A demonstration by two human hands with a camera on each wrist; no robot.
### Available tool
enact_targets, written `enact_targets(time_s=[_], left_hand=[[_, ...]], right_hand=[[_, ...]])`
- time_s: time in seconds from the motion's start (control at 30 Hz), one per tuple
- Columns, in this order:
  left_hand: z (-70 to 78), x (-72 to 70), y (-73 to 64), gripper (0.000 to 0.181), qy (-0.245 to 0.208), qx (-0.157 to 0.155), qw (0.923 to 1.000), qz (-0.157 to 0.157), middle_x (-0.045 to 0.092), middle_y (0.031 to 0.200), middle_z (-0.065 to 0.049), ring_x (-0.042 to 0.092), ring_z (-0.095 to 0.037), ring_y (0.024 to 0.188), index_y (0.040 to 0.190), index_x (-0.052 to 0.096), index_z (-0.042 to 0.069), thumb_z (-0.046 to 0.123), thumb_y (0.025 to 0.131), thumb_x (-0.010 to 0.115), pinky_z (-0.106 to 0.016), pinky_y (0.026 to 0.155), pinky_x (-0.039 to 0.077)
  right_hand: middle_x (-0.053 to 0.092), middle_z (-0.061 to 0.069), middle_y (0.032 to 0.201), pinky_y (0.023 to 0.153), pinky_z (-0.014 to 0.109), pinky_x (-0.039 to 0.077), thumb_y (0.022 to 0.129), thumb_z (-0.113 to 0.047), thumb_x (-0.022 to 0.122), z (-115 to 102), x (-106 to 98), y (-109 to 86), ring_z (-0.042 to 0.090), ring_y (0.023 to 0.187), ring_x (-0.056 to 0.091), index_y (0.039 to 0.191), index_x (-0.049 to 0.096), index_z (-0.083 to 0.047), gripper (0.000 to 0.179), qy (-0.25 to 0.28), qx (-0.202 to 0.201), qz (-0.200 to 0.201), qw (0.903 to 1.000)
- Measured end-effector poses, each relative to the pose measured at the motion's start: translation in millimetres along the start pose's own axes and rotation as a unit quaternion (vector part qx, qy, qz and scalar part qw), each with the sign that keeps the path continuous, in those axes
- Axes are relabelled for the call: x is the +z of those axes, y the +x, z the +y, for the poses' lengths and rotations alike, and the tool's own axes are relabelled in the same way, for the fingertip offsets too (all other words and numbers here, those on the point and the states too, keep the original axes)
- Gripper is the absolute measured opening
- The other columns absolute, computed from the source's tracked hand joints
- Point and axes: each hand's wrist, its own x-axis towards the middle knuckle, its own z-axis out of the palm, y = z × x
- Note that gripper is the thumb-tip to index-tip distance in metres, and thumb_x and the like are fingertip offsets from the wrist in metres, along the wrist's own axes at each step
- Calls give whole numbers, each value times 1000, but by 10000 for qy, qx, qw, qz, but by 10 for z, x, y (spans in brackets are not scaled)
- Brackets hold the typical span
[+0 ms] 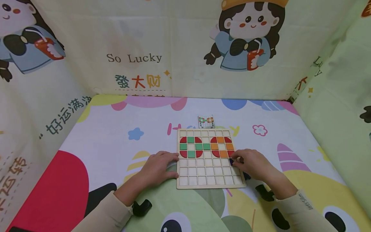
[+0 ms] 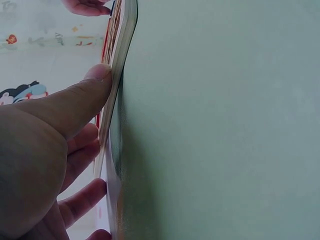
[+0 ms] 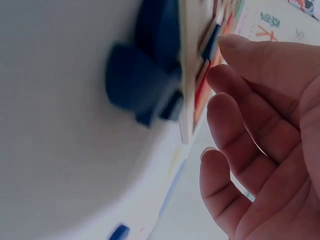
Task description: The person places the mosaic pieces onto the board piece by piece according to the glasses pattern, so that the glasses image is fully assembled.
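A square wooden grid board lies on the table, with red, green and orange tiles filling part of its upper rows. My left hand rests against the board's left edge, thumb and fingertips touching the rim. Over the right edge, my right hand has bent fingers by a dark blue tile in a right-column cell. Its thumb tip touches or nearly touches that tile, while a gap shows between thumb and index finger. Loose dark blue tiles lie beside the board, mostly hidden by the right hand in the head view.
Behind the board stands a small pattern card with a similar coloured design. A printed cloth covers the table. Printed curtains enclose the back and sides.
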Motion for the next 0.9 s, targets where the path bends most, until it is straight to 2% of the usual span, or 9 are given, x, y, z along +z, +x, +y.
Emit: enact_targets(time_s=[0.13,0.37,0.6,0.8,0.9], left_hand=[[6,-1,4,59,2,-11,10000,-15,59,138,3,49,-26,128,132,64,16,36,81,84,-51,101,40],[2,7,7,58,58,-14,10000,-9,60,137,3,49,-26,128,132,64,16,36,81,84,-51,101,40],[5,2,13,58,93,5,10000,-33,60,138,3,49,-26,128,132,64,16,35,81,84,-51,101,40],[0,9,11,58,100,14,9999,-21,60,138,2,49,-27,128,132,64,16,34,81,84,-52,101,40],[0,8,11,57,90,36,10000,-17,60,138,2,49,-27,128,132,64,16,34,81,84,-52,101,40]], right_hand=[[68,-1,92,71,37,51,89,-13,75,43,-82,-36,17,79,57,107,73,-9,18,109,312,-7,9995],[70,5,100,71,37,52,87,-10,76,197,-178,-99,20,82,58,111,71,-6,25,113,416,105,9990],[69,5,100,75,41,53,88,-10,75,261,-163,-126,21,84,58,114,72,-7,27,235,583,-120,9980],[66,4,95,66,34,50,89,-11,73,279,-109,-104,22,82,54,117,72,-11,28,305,701,-400,9963],[66,2,94,66,33,49,90,-10,72,265,-81,-95,22,82,54,115,73,-13,26,305,760,-431,9957]])
